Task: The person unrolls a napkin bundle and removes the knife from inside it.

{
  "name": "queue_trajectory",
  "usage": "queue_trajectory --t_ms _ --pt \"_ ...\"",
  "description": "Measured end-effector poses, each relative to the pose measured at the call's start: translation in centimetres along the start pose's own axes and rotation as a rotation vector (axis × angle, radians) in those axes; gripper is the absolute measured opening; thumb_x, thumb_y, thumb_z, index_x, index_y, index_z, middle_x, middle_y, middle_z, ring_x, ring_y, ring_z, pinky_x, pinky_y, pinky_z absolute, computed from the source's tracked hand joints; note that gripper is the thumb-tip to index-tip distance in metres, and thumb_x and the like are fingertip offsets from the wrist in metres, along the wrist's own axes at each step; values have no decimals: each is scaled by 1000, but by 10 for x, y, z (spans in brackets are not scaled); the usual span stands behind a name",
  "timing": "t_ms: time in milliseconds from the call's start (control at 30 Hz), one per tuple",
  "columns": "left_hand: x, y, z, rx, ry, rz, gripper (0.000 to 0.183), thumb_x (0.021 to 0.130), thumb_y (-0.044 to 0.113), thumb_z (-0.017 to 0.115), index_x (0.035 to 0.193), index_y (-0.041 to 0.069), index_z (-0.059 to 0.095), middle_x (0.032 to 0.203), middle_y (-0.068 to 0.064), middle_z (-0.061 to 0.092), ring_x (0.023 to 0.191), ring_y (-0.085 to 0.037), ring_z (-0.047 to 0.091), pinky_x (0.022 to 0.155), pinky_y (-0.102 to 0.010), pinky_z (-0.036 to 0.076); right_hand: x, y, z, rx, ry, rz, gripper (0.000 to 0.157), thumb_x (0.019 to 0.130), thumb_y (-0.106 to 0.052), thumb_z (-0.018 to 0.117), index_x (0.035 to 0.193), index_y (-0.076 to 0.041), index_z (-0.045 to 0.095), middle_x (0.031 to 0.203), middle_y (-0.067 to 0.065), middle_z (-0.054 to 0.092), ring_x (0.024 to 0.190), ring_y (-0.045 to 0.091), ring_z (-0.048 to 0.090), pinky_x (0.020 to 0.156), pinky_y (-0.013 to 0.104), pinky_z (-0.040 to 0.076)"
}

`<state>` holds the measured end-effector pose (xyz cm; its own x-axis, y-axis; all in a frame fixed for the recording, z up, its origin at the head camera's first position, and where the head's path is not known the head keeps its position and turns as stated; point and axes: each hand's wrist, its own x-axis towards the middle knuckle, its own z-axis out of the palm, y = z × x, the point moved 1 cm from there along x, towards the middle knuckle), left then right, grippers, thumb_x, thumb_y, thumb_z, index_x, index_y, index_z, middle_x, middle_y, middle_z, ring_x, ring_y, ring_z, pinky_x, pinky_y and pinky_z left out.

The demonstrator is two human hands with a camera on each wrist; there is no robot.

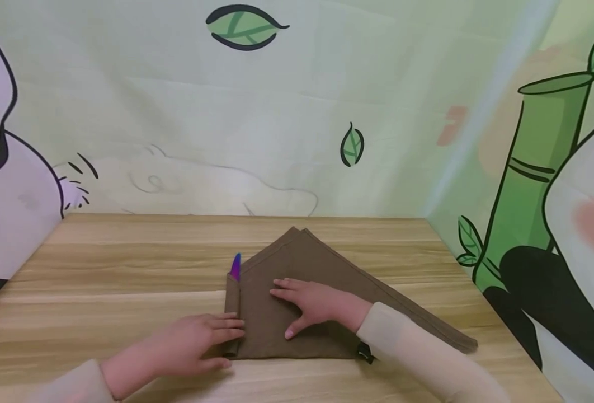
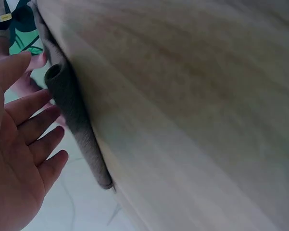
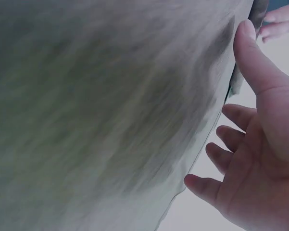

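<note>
A brown cloth (image 1: pixel 322 263) lies on the table, folded to a point at the back, with its left edge turned into a narrow roll (image 1: pixel 232 302). Out of the roll's far end sticks a shiny blue-purple tapered tip, like a knife blade (image 1: pixel 236 266); the rest of it is hidden inside. My left hand (image 1: pixel 191 341) rests its extended fingertips on the near part of the roll. In the left wrist view, those fingers (image 2: pixel 47 127) reach to the roll's side. My right hand (image 1: pixel 317 305) lies on the cloth's middle, fingers spread, holding nothing.
A small black strap or clip (image 1: pixel 364 352) shows at the cloth's near edge, beside the right sleeve. The wooden table (image 1: pixel 126 263) extends around the cloth. Behind it and to the right hangs a printed backdrop (image 1: pixel 277 112) with pandas, leaves and bamboo.
</note>
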<state>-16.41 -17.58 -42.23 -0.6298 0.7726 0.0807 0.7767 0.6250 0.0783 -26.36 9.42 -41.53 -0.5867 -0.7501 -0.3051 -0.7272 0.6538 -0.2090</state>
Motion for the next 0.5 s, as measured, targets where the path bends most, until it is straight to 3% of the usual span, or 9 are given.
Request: queue_trajectory --t_ms 333,500 --pt "9 2 5 -7 -82 -17 62 98 59 57 143 16 61 148 -5 62 140 -29 56 110 -47 52 23 -19 6 -64 -51 32 97 88 -54 76 163 -14 28 173 5 21 161 26 22 128 51 31" --pt "7 0 5 -17 -86 -42 61 97 57 61 141 15 63 146 -5 63 139 -30 57 110 -47 52 26 -18 8 -45 -79 43 97 89 -50 76 164 -15 26 174 4 19 162 24 19 130 46 27"
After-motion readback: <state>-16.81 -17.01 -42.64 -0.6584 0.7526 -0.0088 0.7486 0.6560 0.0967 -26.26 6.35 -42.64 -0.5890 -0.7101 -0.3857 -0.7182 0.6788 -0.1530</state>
